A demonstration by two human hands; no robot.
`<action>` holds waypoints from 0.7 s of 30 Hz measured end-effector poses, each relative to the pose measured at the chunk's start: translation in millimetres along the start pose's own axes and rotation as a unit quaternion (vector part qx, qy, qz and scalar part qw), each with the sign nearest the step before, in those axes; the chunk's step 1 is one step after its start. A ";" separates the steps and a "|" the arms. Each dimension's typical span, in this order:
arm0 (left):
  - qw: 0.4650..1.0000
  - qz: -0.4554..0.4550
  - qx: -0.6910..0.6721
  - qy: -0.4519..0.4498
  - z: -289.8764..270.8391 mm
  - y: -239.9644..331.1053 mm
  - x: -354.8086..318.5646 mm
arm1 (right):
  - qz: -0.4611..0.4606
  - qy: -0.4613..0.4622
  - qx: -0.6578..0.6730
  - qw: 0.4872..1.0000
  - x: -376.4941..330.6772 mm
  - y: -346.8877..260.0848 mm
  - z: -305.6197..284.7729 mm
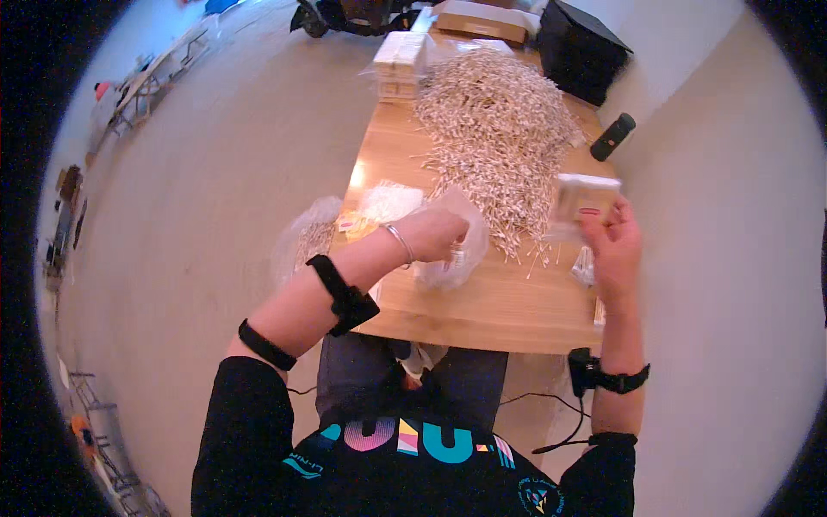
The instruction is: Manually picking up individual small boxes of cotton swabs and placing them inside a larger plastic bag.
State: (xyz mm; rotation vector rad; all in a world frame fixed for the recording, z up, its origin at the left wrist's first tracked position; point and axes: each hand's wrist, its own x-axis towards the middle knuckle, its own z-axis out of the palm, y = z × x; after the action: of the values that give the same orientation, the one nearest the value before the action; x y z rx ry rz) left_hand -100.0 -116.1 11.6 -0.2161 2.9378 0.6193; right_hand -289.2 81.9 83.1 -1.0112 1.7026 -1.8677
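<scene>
1. Where the right hand rises over the right edge of the worktop, it grips a small clear packet of pale sticks from below; the fingers cover the packet's lower part, so how full it is cannot be told.
2. Closed on a crumpled clear plastic bag, the left hand rests near the worktop's middle; the knuckles hide what the fingers pinch, and the bag's contents are too blurred to name.
3. Between and beyond the hands spreads a big loose heap of thin pale swab-like sticks, a few strays lying just beside the right hand.
4. Another thin bag hangs off the left edge, seemingly holding more sticks.
5. Farther back, stacked pale boxes in clear wrap stand at the heap's left, and a flat cardboard box sits behind, cut off by the rim.
6. On the floor right of the wooden worktop lie a black box and a small dark oblong object.
</scene>
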 end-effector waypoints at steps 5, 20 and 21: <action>0.917 -0.077 -0.241 0.309 -39.9 29.1 -65.5 | -0.085 -0.134 -0.064 0.985 -16.7 -10.7 91.3; 0.833 -0.160 -0.344 0.403 7.1 9.6 -63.2 | -0.040 -0.342 -0.510 0.788 2.0 46.6 139.5; 0.837 -0.150 -0.341 0.401 10.2 10.8 -61.9 | -0.040 -0.341 -0.512 0.788 5.7 50.6 138.9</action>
State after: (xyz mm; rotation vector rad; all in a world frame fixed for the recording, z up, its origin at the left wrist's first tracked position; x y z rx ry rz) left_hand -40.1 -95.1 16.3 -1.2568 3.0713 1.8773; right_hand -198.1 -23.6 33.5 -1.8452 2.1132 -0.2856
